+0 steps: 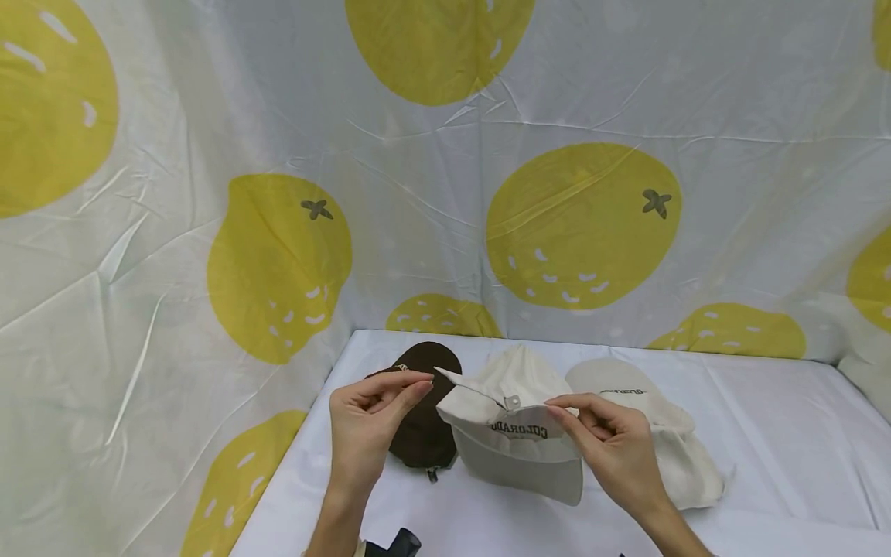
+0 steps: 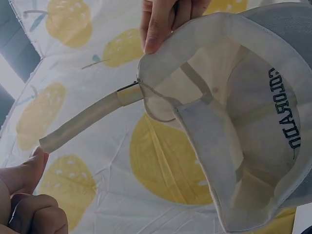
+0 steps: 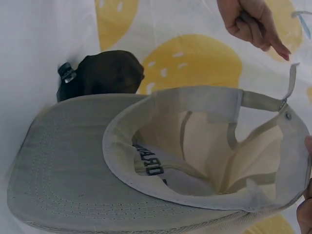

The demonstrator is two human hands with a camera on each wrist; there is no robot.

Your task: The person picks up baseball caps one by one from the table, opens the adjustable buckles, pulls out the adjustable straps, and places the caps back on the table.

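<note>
A cream cap (image 1: 518, 445) with a grey brim is held up, its inside showing the lettering COLORADO reversed. My right hand (image 1: 612, 441) pinches the cap's back edge between thumb and fingers, beside the strap's metal buckle (image 1: 512, 402). At the free end of the cap's strap (image 2: 83, 122), the thumb and fingertip of my left hand (image 1: 372, 422) pinch its very tip. The strap runs out through the buckle, and the back opening gapes in the left wrist view. Behind the left hand lies a brown cap (image 1: 425, 418), partly covered by it.
Another cream cap (image 1: 685, 456) with a pale brim rests on the white-covered table (image 1: 786, 433), to the right behind my right hand. A lemon-printed cloth (image 1: 418, 209) hangs at the back and left. A black device (image 1: 404, 544) shows at the left wrist.
</note>
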